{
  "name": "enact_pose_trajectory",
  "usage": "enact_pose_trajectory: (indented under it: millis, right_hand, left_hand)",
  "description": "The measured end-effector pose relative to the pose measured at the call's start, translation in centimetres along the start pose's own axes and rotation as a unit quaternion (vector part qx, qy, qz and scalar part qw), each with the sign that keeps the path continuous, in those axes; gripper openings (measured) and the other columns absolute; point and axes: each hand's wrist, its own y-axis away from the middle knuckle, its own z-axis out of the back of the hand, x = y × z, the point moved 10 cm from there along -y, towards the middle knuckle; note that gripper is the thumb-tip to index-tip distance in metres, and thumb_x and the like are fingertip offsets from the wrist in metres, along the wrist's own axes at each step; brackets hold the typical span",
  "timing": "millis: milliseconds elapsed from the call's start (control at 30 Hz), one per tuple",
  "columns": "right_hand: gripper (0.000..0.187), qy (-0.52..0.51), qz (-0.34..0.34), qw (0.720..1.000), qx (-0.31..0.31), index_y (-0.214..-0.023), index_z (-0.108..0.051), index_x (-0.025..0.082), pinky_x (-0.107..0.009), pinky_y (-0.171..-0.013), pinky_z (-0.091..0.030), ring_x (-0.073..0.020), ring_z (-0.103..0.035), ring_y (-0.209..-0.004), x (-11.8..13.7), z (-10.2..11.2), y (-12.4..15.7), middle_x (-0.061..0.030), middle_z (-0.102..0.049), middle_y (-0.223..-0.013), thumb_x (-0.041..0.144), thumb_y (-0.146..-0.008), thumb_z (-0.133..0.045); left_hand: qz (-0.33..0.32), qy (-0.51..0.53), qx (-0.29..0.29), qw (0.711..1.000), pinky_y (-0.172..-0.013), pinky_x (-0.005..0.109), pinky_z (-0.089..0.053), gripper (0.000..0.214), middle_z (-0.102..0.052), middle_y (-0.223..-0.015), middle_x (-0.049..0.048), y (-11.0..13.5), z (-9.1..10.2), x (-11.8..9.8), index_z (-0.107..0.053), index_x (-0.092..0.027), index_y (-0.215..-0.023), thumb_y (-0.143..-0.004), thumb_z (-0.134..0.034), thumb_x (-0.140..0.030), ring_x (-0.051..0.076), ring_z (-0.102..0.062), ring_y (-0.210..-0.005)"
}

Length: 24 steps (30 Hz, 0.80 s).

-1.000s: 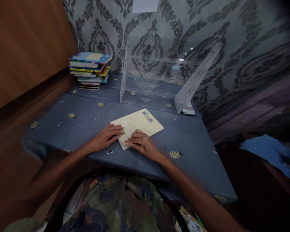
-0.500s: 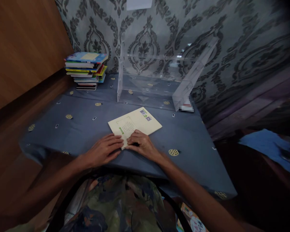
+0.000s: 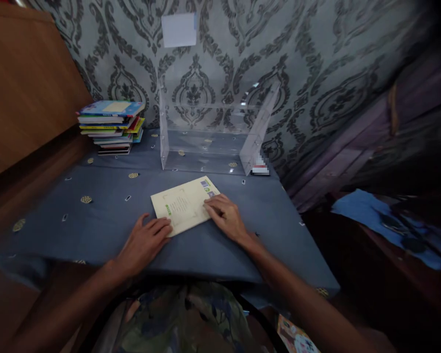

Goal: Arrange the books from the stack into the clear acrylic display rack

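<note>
Bench draped in slate-blue spotted cloth (image 3: 95, 230). At its back stands a clear acrylic open-fronted rack (image 3: 213, 142), with a stack of colourful thin books (image 3: 110, 127) to its left. The thin cream paperback booklet (image 3: 182, 206) lies flat and askew near the front edge. Left hand (image 3: 143, 242) and right hand (image 3: 226, 218) are open, palms down, fingertips on its near corner and right edge, gripping nothing. Risk: under flat pressure alone, the booklet may skid, or the loose cloth may ruck beneath it.

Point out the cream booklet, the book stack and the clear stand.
cream booklet (image 3: 183, 206), head view, cover middle.
book stack (image 3: 112, 108), head view, top cover.
clear stand (image 3: 202, 160), head view, base plate.
</note>
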Motion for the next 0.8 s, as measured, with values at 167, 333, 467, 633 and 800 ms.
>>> enact_pose_trajectory:
  millis: [167, 333, 467, 633, 800]
  right_hand:
    - [0.032, -0.01, -0.097, 0.995, -0.032, -0.086, -0.071, 0.02, -0.036, -0.072, -0.05, -0.0214, -0.065, -0.078, -4.0, 2.6, 0.3, -0.0061, -0.074, -0.084, 0.039, -0.099, -0.049]
    - [0.035, -0.066, -0.141, 0.987, -0.025, -0.087, -0.073, 0.019, -0.033, -0.072, -0.05, -0.0222, -0.068, -0.085, -5.6, 2.1, 0.8, -0.0069, -0.076, -0.094, 0.04, -0.099, -0.047]
    - [0.035, -0.036, -0.127, 0.991, -0.014, -0.087, -0.073, 0.018, -0.032, -0.069, -0.047, -0.0206, -0.065, -0.078, -5.2, 1.9, 0.8, -0.0065, -0.074, -0.084, 0.039, -0.099, -0.047]
    - [0.032, -0.007, -0.098, 0.995, -0.001, -0.085, -0.073, 0.019, -0.029, -0.067, -0.044, -0.0183, -0.06, -0.074, -4.3, 1.7, 0.9, -0.0053, -0.072, -0.08, 0.036, -0.098, -0.049]
    - [0.031, 0.004, -0.079, 0.997, 0.004, -0.088, -0.072, 0.018, -0.029, -0.068, -0.043, -0.0183, -0.057, -0.075, -3.7, 1.6, 1.1, -0.0053, -0.07, -0.079, 0.033, -0.099, -0.047]
  left_hand:
    - [-0.044, 0.019, 0.034, 0.998, -0.113, 0.052, -0.032, 0.031, -0.068, -0.127, 0.0071, 1.2, 0.2, 4.9, -0.063, -0.026, -0.119, -0.103, -0.037, -0.024, 0.021, -0.063, -0.119]
    - [-0.029, -0.038, 0.071, 0.996, -0.108, 0.056, -0.037, 0.03, -0.066, -0.128, 0.0115, 0.1, 0.3, 6.0, -0.061, -0.02, -0.112, -0.099, -0.035, -0.018, 0.025, -0.064, -0.116]
    - [-0.046, -0.066, 0.071, 0.994, -0.103, 0.054, -0.041, 0.021, -0.066, -0.122, 0.0136, -1.8, -0.1, 1.5, -0.061, -0.017, -0.105, -0.098, -0.041, -0.02, 0.029, -0.062, -0.113]
    - [-0.099, -0.045, 0.074, 0.991, -0.094, 0.04, -0.048, 0.021, -0.064, -0.122, 0.0107, -4.9, -1.8, -5.5, -0.058, -0.018, -0.114, -0.098, -0.052, -0.03, 0.025, -0.058, -0.112]
    - [-0.115, -0.039, 0.064, 0.991, -0.085, 0.038, -0.048, 0.021, -0.066, -0.114, 0.01, -7.2, -3.0, -7.4, -0.059, -0.016, -0.111, -0.097, -0.055, -0.032, 0.025, -0.06, -0.102]
